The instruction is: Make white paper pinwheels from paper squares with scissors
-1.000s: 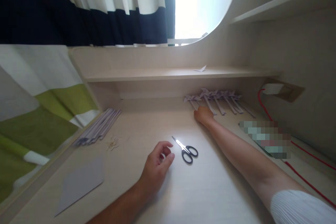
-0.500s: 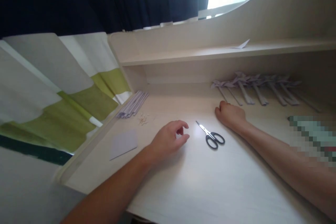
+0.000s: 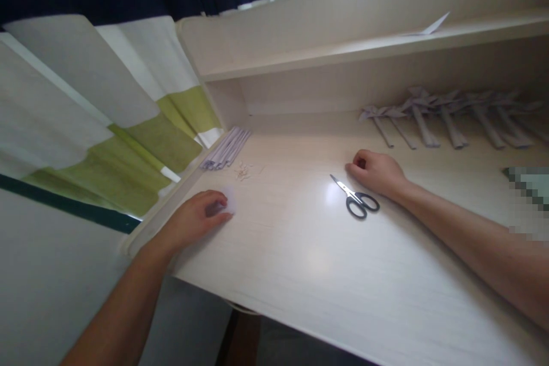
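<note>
My left hand (image 3: pixel 195 220) is over the white paper sheets (image 3: pixel 230 199) at the left of the desk, covering most of them. Its thumb and fingers are curved but apart, with nothing seen between them; whether the fingertips touch the paper I cannot tell. My right hand (image 3: pixel 380 172) rests on the desk with fingers curled in, and no object shows in it. Just left of and below that hand lies a pair of scissors (image 3: pixel 355 197) with black handles, blades pointing up and left.
Rolled paper sticks (image 3: pixel 227 148) lie in a bundle at the left edge, beside small pale scraps (image 3: pixel 243 171). Several paper pinwheels (image 3: pixel 422 114) on stems line the back right. A folded paper piece (image 3: pixel 435 24) sits on the shelf (image 3: pixel 309 60). Curtains (image 3: pixel 128 143) hang at left.
My left hand has moved left, from the desk's middle to over the paper. My right hand has drawn slightly back from the pinwheel stems, nearer the scissors. The view has tilted down and left.
</note>
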`<state>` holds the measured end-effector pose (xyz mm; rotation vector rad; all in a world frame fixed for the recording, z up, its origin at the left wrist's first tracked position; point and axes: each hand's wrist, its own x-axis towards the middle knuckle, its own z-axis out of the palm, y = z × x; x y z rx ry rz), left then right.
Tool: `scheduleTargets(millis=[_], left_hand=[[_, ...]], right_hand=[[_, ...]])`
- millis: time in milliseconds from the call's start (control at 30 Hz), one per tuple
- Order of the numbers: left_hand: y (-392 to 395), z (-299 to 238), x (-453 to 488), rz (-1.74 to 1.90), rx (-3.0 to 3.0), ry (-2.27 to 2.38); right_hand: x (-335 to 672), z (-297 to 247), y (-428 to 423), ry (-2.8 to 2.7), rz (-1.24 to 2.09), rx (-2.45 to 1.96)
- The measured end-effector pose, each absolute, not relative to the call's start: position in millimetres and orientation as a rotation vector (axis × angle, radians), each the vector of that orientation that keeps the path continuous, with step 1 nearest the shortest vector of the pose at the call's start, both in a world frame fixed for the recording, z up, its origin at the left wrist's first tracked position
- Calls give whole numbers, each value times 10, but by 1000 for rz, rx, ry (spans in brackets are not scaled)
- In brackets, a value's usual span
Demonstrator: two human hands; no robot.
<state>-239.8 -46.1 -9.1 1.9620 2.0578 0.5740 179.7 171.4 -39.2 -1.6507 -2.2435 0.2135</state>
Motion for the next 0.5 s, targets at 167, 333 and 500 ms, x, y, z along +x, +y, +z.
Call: scheduleTargets(millis=[167,333,500], left_hand=[[-447,-71,-2409,661,1785,2053],[-413,-50,-2457,665,1778,2009],[-400,-15,-2468,665,1773,2006]], right_hand=[[1766,-422,1697,-2245,305,-1593],[1763,-444,1697,-2240,319,-1594],[1762,-449,1678,-2225,321,-1589]])
